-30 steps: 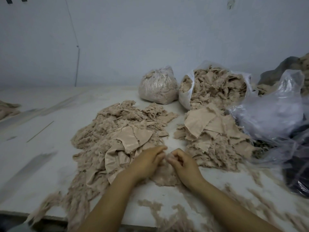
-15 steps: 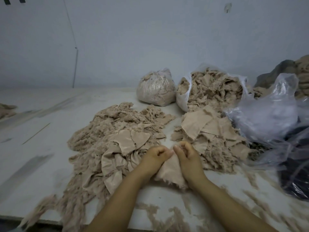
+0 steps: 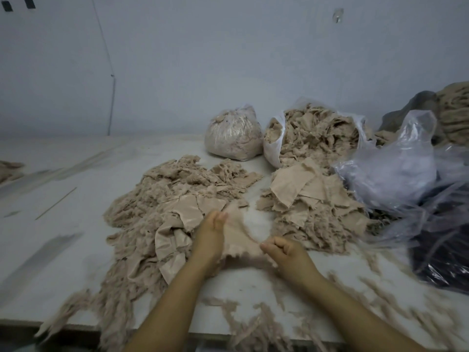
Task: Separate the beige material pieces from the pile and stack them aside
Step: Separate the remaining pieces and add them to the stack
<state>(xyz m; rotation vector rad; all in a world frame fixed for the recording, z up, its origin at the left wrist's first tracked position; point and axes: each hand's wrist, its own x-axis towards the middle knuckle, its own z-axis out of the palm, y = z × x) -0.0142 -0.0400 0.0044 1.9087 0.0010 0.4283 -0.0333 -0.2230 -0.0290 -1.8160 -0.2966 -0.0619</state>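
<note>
Low in the centre of the frame, one beige fabric piece (image 3: 238, 240) is stretched between both hands above the worktop (image 3: 76, 204). The left hand (image 3: 209, 237) grips its upper left edge, though blur hides exactly how its fingers lie. The right hand (image 3: 284, 250) pinches the lower right corner with curled fingers. The step in hand looks like pulling this piece free of the frayed pile (image 3: 162, 219) at centre left. Next, it probably has to be carried to the stack of flat pieces (image 3: 309, 199) at centre right and laid on top, flat.
</note>
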